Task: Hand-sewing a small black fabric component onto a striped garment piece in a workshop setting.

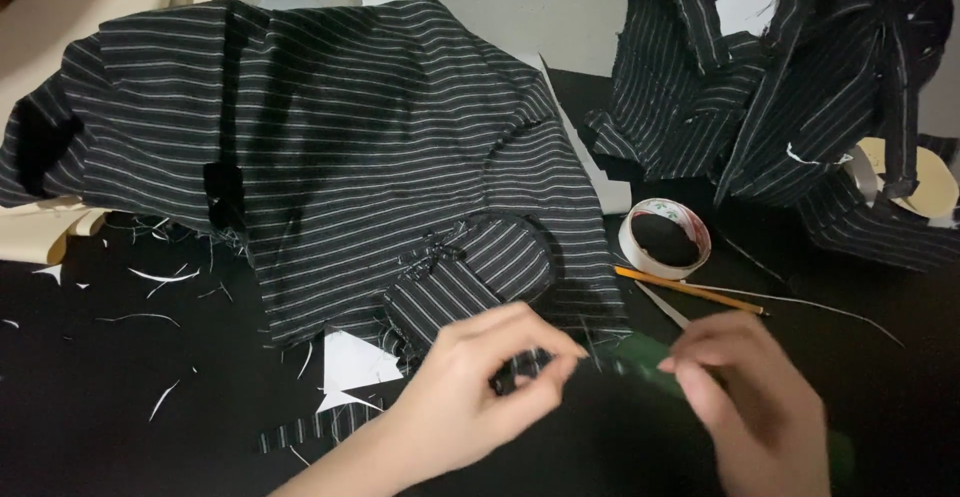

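Black surface — left hand pinches a limp, light striped scrap by its edge; right hand fingers close on something green.

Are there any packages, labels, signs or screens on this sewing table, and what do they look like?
No packages, signs or screens show.
Tape roll: on the dark table right of the big striped fabric, above the yellow pencil; a round white ring with small red and green printing on its side, the only label-like marking in view.
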